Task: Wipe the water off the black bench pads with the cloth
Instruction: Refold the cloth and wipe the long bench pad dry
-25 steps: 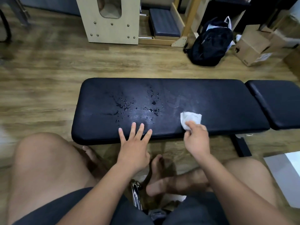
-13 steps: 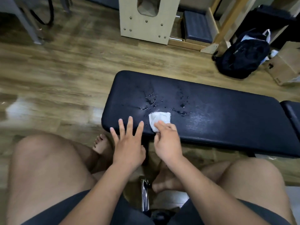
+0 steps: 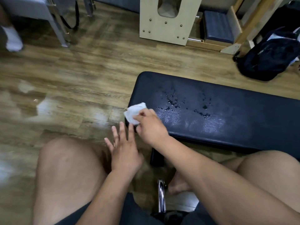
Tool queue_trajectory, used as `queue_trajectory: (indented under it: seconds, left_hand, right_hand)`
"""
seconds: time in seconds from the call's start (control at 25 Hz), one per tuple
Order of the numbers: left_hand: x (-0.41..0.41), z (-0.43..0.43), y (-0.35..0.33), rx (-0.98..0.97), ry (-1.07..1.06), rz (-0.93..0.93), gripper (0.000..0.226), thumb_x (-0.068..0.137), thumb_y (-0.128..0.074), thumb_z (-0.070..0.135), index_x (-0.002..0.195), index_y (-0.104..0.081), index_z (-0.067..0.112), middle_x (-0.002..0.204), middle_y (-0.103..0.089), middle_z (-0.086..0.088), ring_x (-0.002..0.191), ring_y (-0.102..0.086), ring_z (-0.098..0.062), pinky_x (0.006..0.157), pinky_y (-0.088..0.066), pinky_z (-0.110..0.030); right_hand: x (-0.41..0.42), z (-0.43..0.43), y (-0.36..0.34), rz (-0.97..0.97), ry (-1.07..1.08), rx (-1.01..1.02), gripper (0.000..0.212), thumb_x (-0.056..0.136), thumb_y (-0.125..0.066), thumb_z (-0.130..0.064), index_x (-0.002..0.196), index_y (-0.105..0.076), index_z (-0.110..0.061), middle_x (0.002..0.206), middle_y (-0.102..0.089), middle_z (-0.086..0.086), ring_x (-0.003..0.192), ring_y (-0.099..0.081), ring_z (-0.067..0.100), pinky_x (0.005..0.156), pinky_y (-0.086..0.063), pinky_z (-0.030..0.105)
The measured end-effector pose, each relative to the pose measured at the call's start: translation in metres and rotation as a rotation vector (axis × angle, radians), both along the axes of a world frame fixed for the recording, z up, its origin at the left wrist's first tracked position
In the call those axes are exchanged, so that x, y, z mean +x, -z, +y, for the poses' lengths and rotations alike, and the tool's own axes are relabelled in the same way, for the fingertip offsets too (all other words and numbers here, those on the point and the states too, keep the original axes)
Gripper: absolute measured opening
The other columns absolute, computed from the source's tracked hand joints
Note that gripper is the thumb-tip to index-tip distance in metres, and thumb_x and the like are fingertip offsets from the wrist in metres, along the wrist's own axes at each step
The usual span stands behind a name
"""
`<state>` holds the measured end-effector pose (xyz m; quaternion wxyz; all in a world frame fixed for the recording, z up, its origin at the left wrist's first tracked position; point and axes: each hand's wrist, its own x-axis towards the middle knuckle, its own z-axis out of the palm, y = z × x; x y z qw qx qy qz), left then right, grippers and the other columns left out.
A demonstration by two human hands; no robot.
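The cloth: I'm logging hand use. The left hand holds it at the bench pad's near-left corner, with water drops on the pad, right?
No: the head view shows the right hand holding the cloth there; the left hand is open and empty. The water drops lie on the bench pad.

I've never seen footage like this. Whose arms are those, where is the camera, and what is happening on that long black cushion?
There is no machine here. These are a person's two bare arms, filmed by one wide-angle camera worn on the head, which looks down past the person's knees. The long black thing is a bench pad standing on a wooden floor. Some water drops lie on its top. The right hand pinches a small white cloth at the pad's left end, ready to wipe that water. The left hand is spread open beside the pad's near corner and holds nothing. A dark backpack sits on the floor behind the bench.
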<state>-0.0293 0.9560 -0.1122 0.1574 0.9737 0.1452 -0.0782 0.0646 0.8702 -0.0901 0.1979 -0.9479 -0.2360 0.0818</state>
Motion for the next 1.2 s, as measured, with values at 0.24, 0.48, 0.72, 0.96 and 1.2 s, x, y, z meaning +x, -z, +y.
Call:
queue_trajectory:
  seconds: [0.24,0.48,0.72,0.96,1.2]
  left_hand:
    - [0.015,-0.033,0.002,0.04,0.174,0.0,0.093,0.085,-0.055,0.031,0.154,0.007,0.03,0.161,0.02,-0.009,0.145,0.023,-0.039,0.115,0.003,-0.065]
    - [0.019,-0.035,-0.004,0.162,0.201,0.005,0.091,0.084,-0.054,0.037,0.155,0.002,0.028,0.162,0.01,-0.013,0.147,0.011,-0.043,0.115,0.005,-0.064]
    - [0.017,-0.029,-0.014,0.089,0.193,0.048,0.088,0.085,-0.055,0.037,0.155,-0.001,0.03,0.164,0.009,-0.005,0.149,0.012,-0.034,0.115,0.005,-0.065]
    - [0.016,-0.03,-0.012,0.069,0.182,0.09,0.09,0.085,-0.056,0.038,0.155,0.0,0.028,0.164,0.013,-0.003,0.149,0.015,-0.031,0.114,0.006,-0.066]
    - [0.016,-0.032,-0.007,0.069,0.172,0.034,0.087,0.084,-0.051,0.033,0.155,-0.001,0.033,0.164,0.011,-0.007,0.149,0.012,-0.035,0.115,0.004,-0.064]
  right_hand:
    - [-0.022,-0.194,-0.006,-0.066,0.525,-0.066,0.034,0.077,-0.061,-0.01,0.109,-0.072,-0.014,0.111,-0.063,0.009,0.106,-0.057,0.032,0.094,-0.044,0.033]
    - [-0.009,-0.209,-0.008,-0.025,0.788,-0.114,0.044,0.074,-0.044,-0.027,0.105,-0.072,-0.014,0.116,-0.065,0.014,0.108,-0.056,0.035,0.087,-0.046,0.033]
    - [0.016,-0.05,0.001,-0.005,0.345,-0.064,0.046,0.075,-0.042,-0.031,0.112,-0.066,-0.019,0.122,-0.062,0.002,0.116,-0.051,0.031,0.098,-0.045,0.035]
    - [0.013,-0.041,-0.01,-0.03,0.051,-0.163,0.045,0.089,-0.044,-0.023,0.133,-0.051,-0.029,0.144,-0.045,-0.013,0.135,-0.038,0.008,0.118,-0.002,0.046]
    - [-0.005,-0.224,-0.014,-0.03,0.694,-0.201,0.035,0.081,-0.05,-0.012,0.11,-0.063,-0.028,0.112,-0.07,0.007,0.104,-0.063,0.029,0.11,-0.028,0.05]
